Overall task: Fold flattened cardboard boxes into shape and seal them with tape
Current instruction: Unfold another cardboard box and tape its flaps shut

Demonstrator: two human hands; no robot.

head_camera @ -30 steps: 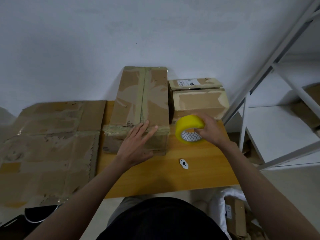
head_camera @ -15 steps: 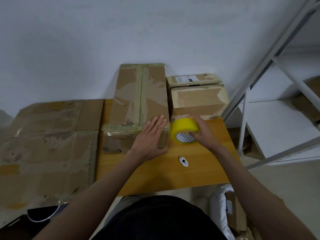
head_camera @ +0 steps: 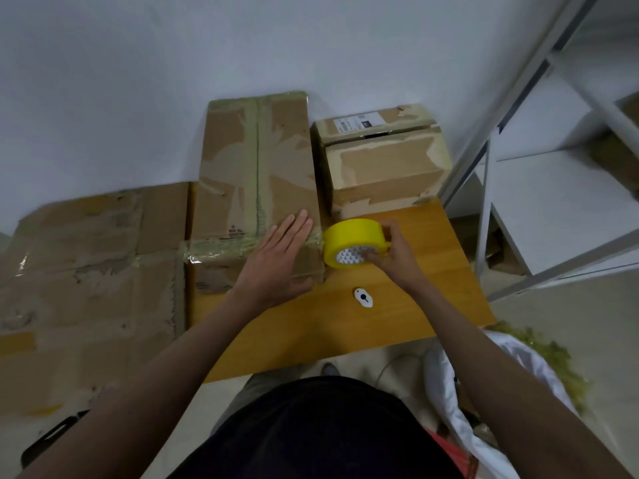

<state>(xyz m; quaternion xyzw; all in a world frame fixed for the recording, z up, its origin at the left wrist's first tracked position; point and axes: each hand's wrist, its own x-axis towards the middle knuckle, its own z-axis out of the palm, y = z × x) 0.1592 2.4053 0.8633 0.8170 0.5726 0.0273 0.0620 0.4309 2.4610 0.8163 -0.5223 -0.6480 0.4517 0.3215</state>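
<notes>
Right hand (head_camera: 392,255) grips the yellow tape roll (head_camera: 354,242), fingers curled over its rim and thumb near the core, roll touching the box's right near corner. Left hand (head_camera: 276,261) lies flat, fingers straight and together, pressing the near edge of the long box (head_camera: 256,188) on the wooden table (head_camera: 345,326), probably pinning the strip so it bonds while the roll pulls tight. Box is worn brown cardboard, taped along the top seam and across the front edge (glossy, wrinkled film). Second smaller box (head_camera: 383,164) sits just beside it. Flattened cardboard (head_camera: 86,271) lies left; small white oval cutter (head_camera: 363,297) near the roll.
</notes>
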